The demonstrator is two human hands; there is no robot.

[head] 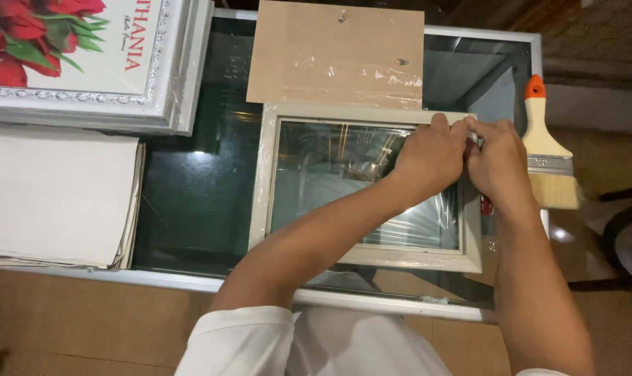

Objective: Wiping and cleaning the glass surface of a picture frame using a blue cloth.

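Pressing my left hand [431, 157] and right hand [495, 163] together at the pale frame's [263, 181] two o'clock corner, both curled shut around a small metal piece [473, 136]. It lies flat mid-worktop [190, 202], with a paintbrush [547, 150] at three o'clock.

A glass-topped bench [190, 202] with a pale metal rim stands on a floor [86, 320] of brown tiles. The dark glass reflects soft indoor light, with a bright spot near its middle. Through the glass a lower shelf shows dimly. At upper right the floor looks darker, and a black curved object [626, 237] sits at the right edge.
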